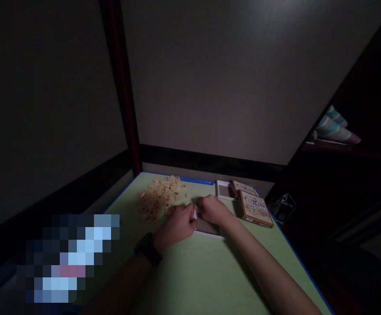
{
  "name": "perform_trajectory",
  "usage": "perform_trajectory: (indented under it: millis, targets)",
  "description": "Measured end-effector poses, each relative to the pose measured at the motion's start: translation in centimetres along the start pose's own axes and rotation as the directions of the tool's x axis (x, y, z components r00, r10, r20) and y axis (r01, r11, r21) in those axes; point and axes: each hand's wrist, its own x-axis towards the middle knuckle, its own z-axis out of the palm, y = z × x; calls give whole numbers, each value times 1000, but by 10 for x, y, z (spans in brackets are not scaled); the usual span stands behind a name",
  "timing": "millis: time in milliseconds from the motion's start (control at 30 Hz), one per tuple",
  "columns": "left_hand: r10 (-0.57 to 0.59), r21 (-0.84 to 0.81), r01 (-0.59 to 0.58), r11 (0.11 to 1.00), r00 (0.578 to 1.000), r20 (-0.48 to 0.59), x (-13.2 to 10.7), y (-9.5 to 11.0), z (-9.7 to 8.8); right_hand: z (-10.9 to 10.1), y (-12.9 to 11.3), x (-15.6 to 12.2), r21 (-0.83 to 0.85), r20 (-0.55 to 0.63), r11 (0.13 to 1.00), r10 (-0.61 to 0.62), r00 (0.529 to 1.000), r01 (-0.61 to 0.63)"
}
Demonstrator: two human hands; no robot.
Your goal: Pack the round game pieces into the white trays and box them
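Observation:
My left hand (180, 224), wearing a dark watch (148, 250) on its wrist, is closed at the left wall of an open shallow box tray (210, 227) with white sides and a brown inside. Over the tray's far left part is my right hand (213, 209), its fingers pinched together; something small and pale shows at their tips, too dim to name. What the left fingers hold, if anything, is hidden. Just beyond the left hand, round wooden Chinese chess pieces (159, 192) with red and dark characters lie in a loose pile.
A second white-sided tray (226, 190) stands at the back of the green table (190, 275). Beside it lie two printed boxes, one (243, 188) behind the other (255, 208). The table's blue edge (304, 264) runs down the right. Walls close off the back and left.

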Motion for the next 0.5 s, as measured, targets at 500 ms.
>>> perform_trajectory:
  millis: [500]
  targets:
    - [3,0,-3,1000,999,49,0,6,-4,6,2,3,64,-29,998,30,999,-28]
